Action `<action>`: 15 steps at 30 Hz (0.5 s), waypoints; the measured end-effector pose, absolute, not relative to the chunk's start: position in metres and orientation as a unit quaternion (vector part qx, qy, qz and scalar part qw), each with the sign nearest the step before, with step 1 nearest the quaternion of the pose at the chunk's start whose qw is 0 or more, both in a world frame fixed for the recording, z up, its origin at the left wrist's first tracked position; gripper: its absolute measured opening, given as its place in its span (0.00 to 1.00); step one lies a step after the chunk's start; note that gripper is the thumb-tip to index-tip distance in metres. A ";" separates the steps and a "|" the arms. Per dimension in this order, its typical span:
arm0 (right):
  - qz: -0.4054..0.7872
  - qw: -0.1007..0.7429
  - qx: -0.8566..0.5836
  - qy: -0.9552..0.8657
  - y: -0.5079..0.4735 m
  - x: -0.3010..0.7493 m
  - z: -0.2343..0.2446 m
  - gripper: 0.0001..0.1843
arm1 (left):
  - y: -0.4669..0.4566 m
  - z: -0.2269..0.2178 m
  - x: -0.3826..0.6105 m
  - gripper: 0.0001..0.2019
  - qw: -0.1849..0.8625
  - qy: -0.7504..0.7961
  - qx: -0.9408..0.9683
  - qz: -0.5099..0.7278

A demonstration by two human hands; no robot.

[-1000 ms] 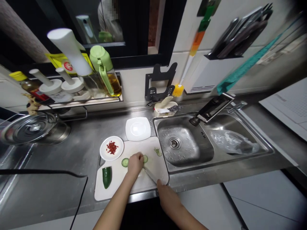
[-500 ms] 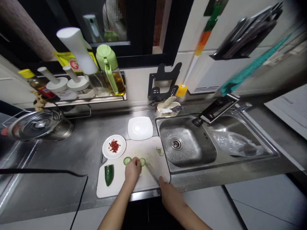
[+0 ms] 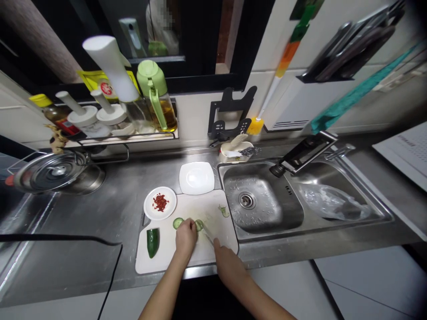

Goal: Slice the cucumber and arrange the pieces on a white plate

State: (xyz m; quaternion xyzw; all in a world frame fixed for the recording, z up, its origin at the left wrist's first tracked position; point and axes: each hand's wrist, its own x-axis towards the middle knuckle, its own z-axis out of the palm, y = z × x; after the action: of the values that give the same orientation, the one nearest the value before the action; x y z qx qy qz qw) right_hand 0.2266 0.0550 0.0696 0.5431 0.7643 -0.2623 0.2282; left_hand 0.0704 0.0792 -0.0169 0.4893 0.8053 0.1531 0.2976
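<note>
The cutting board (image 3: 168, 260) lies along the near edge of the steel table (image 3: 100, 242), its right edge beside the rim of the sink (image 3: 263, 195). Near the middle of the board is the left hand (image 3: 185, 238), fingers bent and drawn together between two cucumber rounds — one (image 3: 178, 222) just to its left, the other (image 3: 199, 225) at its right side. Whether the fingers pinch something I cannot tell, as the hand hides what lies beneath them. The right hand (image 3: 230, 264) is over the board's near edge, close to the near right corner, its fingers closed firmly around the handle of a knife (image 3: 208, 235); the blade points toward the right-hand round.

Compared with a second ago, the right hand has come inward from that corner toward the left one, and a shorter stretch of blade shows between them. The left hand has shifted a little leftward over the board — the right-hand round too, so the rounds now lie closer together.

Unmoved are the dark green cucumber piece (image 3: 152, 243) by the board's left edge, the pale green scraps (image 3: 224, 211) near its far right corner, the round plate (image 3: 149, 211) of chopped red bits (image 3: 160, 203) at its far left corner, and the square plate (image 3: 196, 178) at its far edge.
</note>
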 end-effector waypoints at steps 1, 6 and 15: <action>-0.266 0.230 0.546 0.761 0.055 0.226 0.070 0.28 | 0.079 -0.017 0.070 0.10 0.298 0.806 0.489 0.153; -0.279 0.235 0.548 0.753 0.058 0.223 0.073 0.28 | 0.080 -0.018 0.070 0.10 0.302 0.807 0.483 0.156; -0.307 0.246 0.550 0.737 0.062 0.217 0.082 0.28 | 0.081 -0.017 0.070 0.11 0.301 0.808 0.484 0.146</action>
State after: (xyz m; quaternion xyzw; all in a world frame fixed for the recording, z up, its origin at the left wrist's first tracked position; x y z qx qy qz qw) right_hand 0.2167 0.0615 0.0817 0.5496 0.7370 -0.3068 0.2462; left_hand 0.0701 0.0814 -0.0165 0.4844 0.8084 0.1458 0.3009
